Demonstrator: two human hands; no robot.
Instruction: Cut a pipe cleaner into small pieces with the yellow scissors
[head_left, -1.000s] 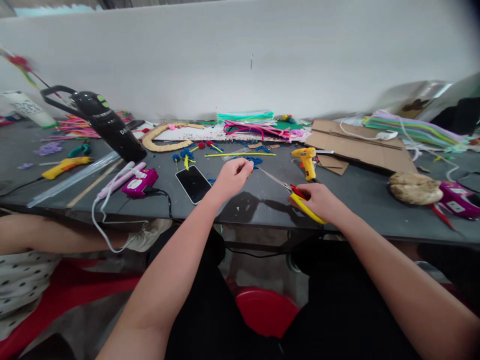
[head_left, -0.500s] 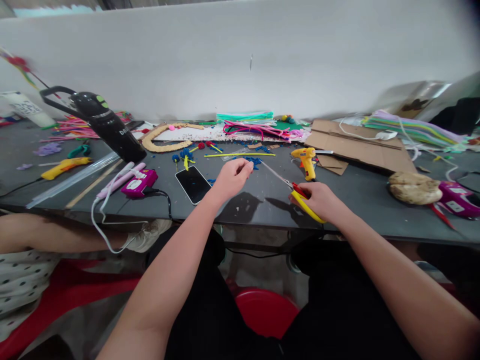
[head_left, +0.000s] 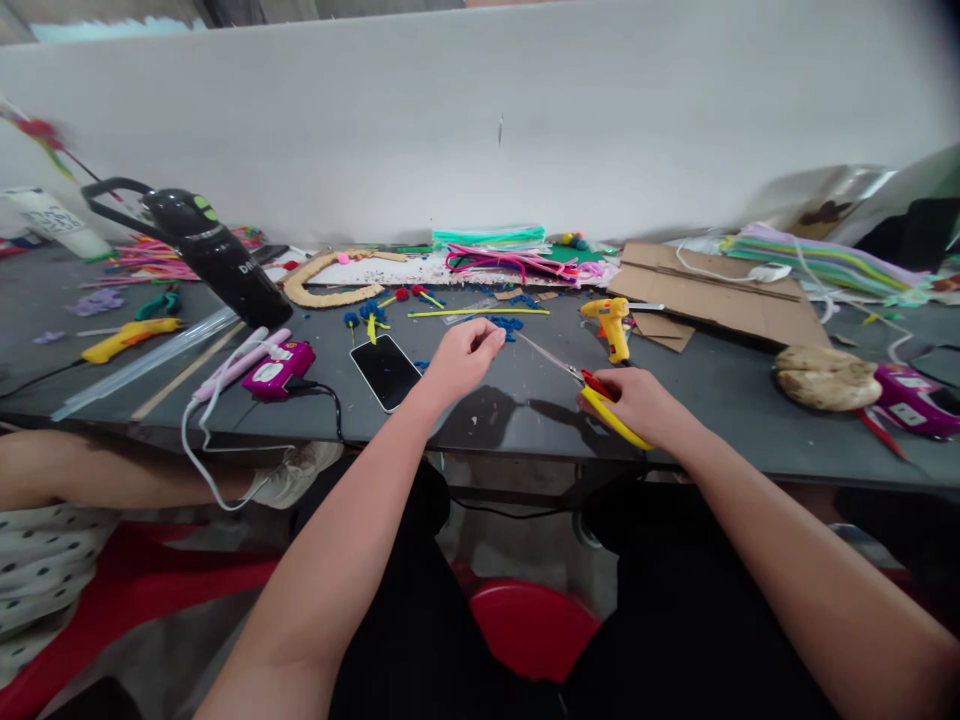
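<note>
My right hand is closed around the scissors, which have yellow and red handles. Their metal end points up and left, and a thin pale streak runs from there towards my left hand; whether it is blade or strand I cannot tell. My left hand is pinched above the table, and what its fingertips hold is too small to make out. Just behind it lie blue fuzzy scraps and a yellow pipe cleaner. A phone rests to its left, and a yellow glue gun stands beyond the scissors.
On the left are a black bottle, a purple device with cables and another yellow glue gun. Pink pipe cleaners lie at the back. Cardboard and a purple-and-tan object are on the right. A person sits at left.
Both hands and the scissors stay almost where they were. The view has shifted very slightly.
</note>
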